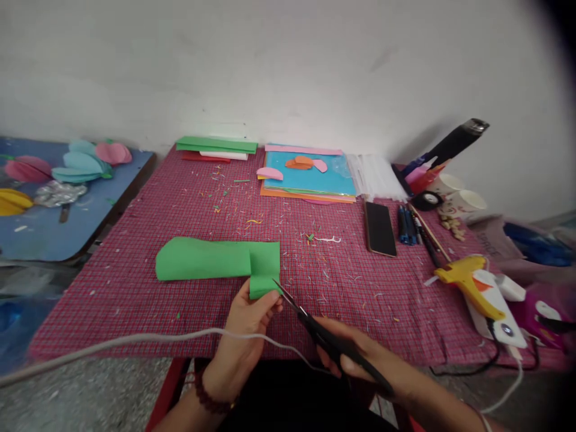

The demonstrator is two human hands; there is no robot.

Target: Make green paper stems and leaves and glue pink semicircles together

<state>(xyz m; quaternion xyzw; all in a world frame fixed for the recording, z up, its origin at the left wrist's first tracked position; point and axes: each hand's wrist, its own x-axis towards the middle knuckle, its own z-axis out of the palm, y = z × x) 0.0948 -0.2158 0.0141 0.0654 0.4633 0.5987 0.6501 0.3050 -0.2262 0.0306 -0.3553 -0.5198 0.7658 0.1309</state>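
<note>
A long sheet of green paper (202, 259), partly rolled over on itself, lies across the near half of the table. My left hand (252, 315) pinches its folded near right corner between thumb and fingers. In my right hand (355, 348) is a pair of black-handled scissors (324, 336), pointing up and to the left. The blade tips are at the right edge of the green paper, just above my left thumb; whether the paper sits between the blades I cannot tell.
A white cable (180, 337) crosses in front of my left wrist. A phone (380, 228), pens (407, 225) and a yellow glue gun (472, 282) lie at the right. Paper sheets (310, 180) are stacked at the back. Paper shapes (81, 165) rest on a blue table (103, 222).
</note>
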